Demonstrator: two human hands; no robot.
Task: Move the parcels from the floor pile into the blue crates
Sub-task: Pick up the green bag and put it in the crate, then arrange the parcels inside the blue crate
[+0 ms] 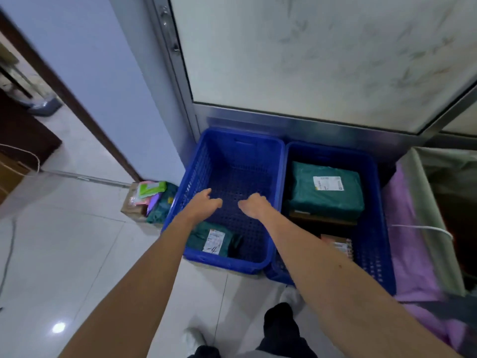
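Two blue crates stand side by side on the floor against a glass door. The left crate holds one small green parcel with a white label in its near left corner. The right crate holds a large green parcel on top of a brown box, plus a small brown carton nearer me. My left hand and my right hand hover over the left crate, palms down, fingers loosely curled, holding nothing. A small pile of parcels lies on the floor left of the left crate.
A frosted glass door with a metal frame stands behind the crates. A bin lined with pink cloth sits to the right. A doorway and a thin cable are at the left. White tiled floor stretches in front; my feet are below.
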